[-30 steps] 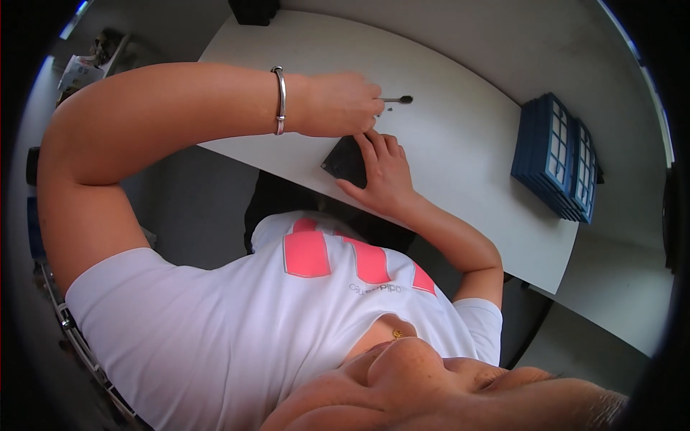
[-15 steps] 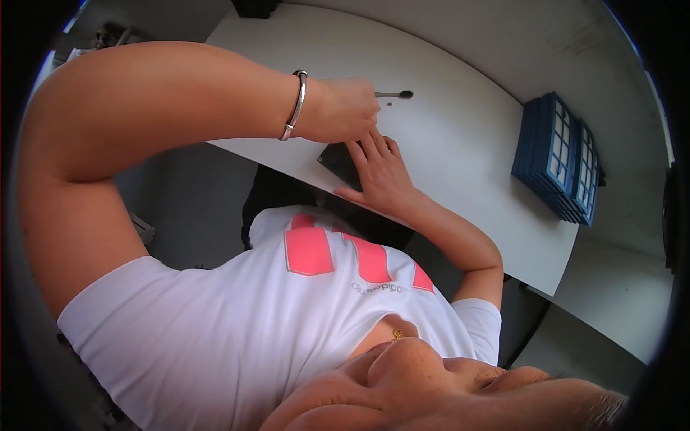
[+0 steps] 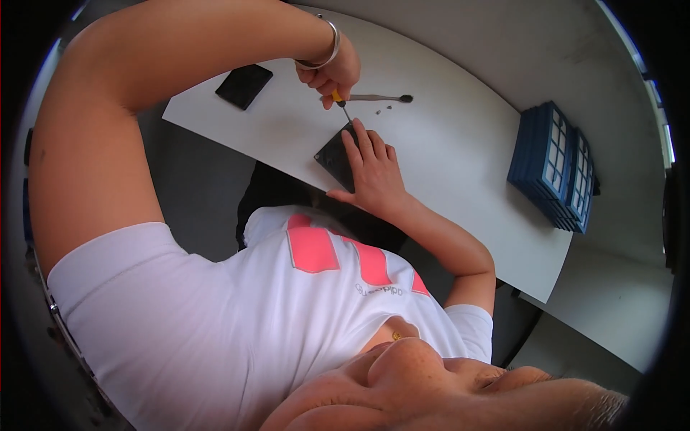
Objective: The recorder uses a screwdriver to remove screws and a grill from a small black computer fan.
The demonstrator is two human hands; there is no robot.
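Screwdriver [image 3: 341, 103], yellow-handled and pinched in our left hand [image 3: 334, 68], points at the far edge of a flat black case [image 3: 333, 159] near the bench's [image 3: 460, 165] front edge; we cannot tell whether it touches. Our right hand [image 3: 375, 171] spreads over the case. Beyond lie a brush [image 3: 384, 98] and two small bits [image 3: 379, 112]; a black slab [image 3: 244, 86] lies near the bench's left end, blue trays [image 3: 550, 164] at the right.

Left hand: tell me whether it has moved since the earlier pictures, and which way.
Yes: the left hand has shifted up the picture and a little leftward, judged against the brush, more of whose handle now shows.
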